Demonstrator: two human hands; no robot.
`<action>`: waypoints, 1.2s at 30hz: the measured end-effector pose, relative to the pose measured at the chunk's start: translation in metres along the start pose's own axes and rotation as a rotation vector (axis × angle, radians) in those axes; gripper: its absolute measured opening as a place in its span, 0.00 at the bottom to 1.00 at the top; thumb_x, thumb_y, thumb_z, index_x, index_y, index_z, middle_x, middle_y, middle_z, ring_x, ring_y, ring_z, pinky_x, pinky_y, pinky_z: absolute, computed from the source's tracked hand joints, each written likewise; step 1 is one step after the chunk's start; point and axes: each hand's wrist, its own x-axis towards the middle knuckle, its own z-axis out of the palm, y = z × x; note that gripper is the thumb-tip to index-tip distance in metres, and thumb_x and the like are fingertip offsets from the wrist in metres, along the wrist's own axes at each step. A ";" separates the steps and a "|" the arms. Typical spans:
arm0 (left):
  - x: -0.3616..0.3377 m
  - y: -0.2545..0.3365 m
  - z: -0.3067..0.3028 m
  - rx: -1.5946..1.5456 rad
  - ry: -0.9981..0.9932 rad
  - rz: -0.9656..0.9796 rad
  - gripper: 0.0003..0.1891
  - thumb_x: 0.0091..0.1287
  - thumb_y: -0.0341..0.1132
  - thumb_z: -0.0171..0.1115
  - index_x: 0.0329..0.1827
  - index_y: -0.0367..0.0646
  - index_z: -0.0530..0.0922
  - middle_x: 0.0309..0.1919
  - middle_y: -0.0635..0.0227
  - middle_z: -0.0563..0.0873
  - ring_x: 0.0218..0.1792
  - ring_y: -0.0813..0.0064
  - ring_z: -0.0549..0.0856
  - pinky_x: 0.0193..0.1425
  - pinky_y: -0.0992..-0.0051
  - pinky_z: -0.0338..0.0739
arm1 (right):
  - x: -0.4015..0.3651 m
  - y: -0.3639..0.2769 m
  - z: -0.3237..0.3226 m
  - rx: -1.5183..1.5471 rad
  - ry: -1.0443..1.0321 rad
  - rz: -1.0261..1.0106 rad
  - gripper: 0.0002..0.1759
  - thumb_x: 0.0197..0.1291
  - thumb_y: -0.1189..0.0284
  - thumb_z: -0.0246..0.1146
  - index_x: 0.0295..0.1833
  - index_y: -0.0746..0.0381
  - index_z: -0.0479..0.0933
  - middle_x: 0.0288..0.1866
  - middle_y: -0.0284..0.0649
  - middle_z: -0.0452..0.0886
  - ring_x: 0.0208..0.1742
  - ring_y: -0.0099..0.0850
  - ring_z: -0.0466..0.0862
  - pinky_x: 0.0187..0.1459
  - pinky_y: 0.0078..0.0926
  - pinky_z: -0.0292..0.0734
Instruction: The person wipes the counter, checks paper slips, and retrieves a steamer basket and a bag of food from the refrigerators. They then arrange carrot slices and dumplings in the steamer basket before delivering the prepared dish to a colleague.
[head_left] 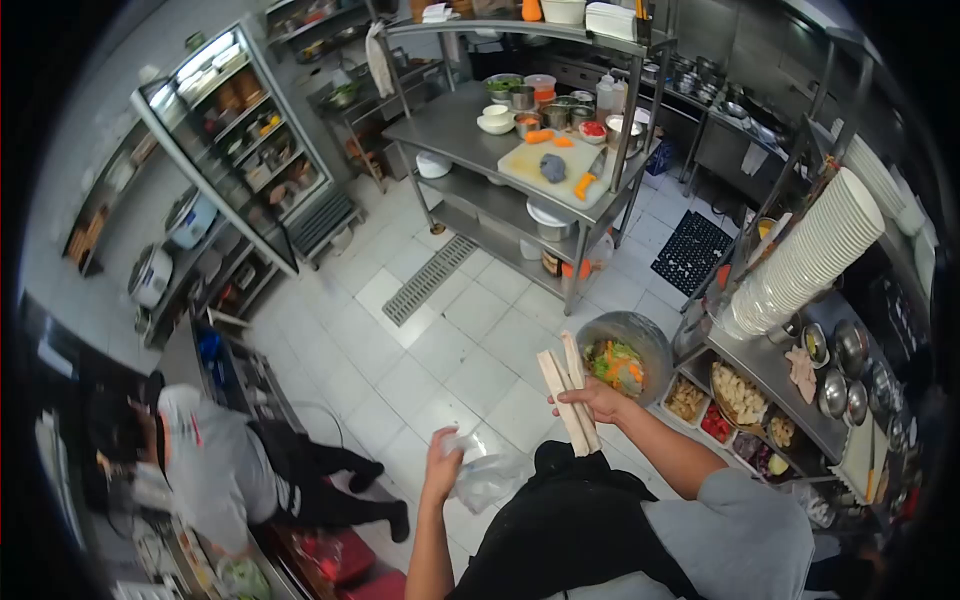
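Note:
My right hand (pixel 598 402) is closed around long, pale, flat-sided sticks (pixel 566 410), held together in front of my black apron (pixel 555 530). Their upper ends spread slightly apart. My left hand (pixel 440 466), lower and to the left, grips a crumpled clear plastic bag (pixel 488 482) that hangs over the floor. Just beyond my right hand stands a large bin (pixel 655 345) with orange and green vegetable scraps inside.
A steel table (pixel 440 125) ahead carries a cutting board (pixel 525 160) with carrots. On the right, stacked white bowls (pixel 800 260) lean above food trays (pixel 715 425). A person (pixel 225 460) bends over a counter at left. An open fridge (pixel 240 120) stands behind.

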 end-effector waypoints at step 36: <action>0.871 0.266 -0.302 -0.702 -0.131 -0.100 0.19 0.68 0.34 0.67 0.56 0.33 0.74 0.45 0.54 0.87 0.45 0.62 0.88 0.53 0.63 0.84 | 0.808 -0.328 0.167 -0.256 -0.065 -0.008 0.28 0.60 0.71 0.70 0.65 0.65 0.71 0.48 0.33 0.79 0.44 0.19 0.78 0.41 0.21 0.77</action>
